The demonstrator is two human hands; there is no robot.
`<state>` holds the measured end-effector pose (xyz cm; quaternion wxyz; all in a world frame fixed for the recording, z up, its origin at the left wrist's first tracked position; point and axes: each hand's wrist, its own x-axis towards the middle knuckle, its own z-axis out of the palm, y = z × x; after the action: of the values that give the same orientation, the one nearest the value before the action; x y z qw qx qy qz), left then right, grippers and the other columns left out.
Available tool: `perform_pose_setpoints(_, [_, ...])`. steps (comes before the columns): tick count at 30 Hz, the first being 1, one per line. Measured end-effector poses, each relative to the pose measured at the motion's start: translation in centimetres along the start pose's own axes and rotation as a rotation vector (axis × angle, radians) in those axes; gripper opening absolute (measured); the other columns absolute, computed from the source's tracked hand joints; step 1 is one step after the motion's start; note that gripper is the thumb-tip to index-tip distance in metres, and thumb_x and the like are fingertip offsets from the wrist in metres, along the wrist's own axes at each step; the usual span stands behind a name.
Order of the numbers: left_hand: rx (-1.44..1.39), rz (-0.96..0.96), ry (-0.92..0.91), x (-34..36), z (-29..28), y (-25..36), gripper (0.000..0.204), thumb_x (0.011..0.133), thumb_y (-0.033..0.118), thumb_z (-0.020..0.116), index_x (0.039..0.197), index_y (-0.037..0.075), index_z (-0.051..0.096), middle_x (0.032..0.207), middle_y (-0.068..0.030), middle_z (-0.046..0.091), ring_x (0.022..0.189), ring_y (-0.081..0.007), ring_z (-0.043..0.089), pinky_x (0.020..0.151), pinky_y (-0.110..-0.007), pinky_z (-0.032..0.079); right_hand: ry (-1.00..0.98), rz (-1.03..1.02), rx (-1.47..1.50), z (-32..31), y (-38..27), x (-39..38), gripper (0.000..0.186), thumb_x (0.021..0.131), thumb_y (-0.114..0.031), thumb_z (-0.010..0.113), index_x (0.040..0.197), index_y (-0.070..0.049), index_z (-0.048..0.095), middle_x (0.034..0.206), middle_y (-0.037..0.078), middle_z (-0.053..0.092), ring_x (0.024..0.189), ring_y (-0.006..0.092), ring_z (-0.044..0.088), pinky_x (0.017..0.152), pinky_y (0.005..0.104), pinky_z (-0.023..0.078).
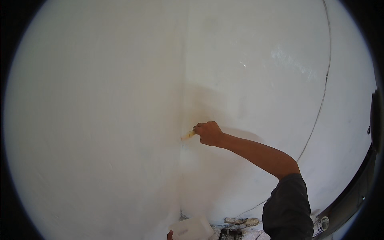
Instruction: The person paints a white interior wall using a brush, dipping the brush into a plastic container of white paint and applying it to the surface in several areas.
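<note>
My right hand [207, 132] is closed around a yellowish tool [186, 136], perhaps a brush, with its tip at the inside corner where two white walls [100, 100] meet. My right forearm, with a dark sleeve at the elbow, reaches in from the lower right. At the bottom edge, my left hand [170, 235] shows only in part, gripping the side of a translucent white plastic container [194, 228].
Below the walls lie a pale board [241, 221], a dark tray [231, 234] and a white cylindrical container [320, 226] at the right. A thin cable [322, 100] runs down the right wall. A dark object [375, 120] stands at the far right edge.
</note>
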<state>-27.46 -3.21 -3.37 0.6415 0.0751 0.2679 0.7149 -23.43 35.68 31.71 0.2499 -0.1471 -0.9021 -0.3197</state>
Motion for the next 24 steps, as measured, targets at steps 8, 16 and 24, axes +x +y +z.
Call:
perform_pose_setpoints(8, [0.609,0.267,0.067,-2.0,-1.9,0.6,0.059,0.090,0.047,0.042,0.131,0.005,0.044,0.124,-0.0133,0.055,0.114,-0.0307,0.052,0.097,-0.047,0.043,0.778,0.728,-0.159,-21.5,14.0,10.4,0.029,0.075,-0.033,0.065,0.084,-0.006,0.065,0.075,0.016,0.066,0.070,0.0346,0.064,0.062,0.0461,0.051])
perform_pose_setpoints(16, [-0.037,-0.104,0.223,-2.8,0.1,3.4,0.060,0.090,0.048,0.043,0.131,0.005,0.043,0.124,-0.0137,0.054,0.117,-0.0299,0.050,0.098,-0.047,0.042,0.317,0.238,-0.160,-4.6,4.1,5.7,0.027,0.075,-0.006,0.053,0.100,-0.011,0.063,0.099,0.009,0.064,0.090,0.0237,0.063,0.066,0.0384,0.053])
perform_pose_setpoints(24, [0.075,-0.067,0.125,-4.2,-2.7,2.6,0.061,0.091,0.048,0.041,0.135,0.004,0.038,0.127,-0.0141,0.052,0.118,-0.0298,0.049,0.100,-0.045,0.040,0.124,0.477,0.093,-7.0,1.2,7.3,0.015,0.070,-0.016,0.058,0.080,-0.007,0.065,0.075,0.015,0.065,0.072,0.0343,0.063,0.066,0.0479,0.049])
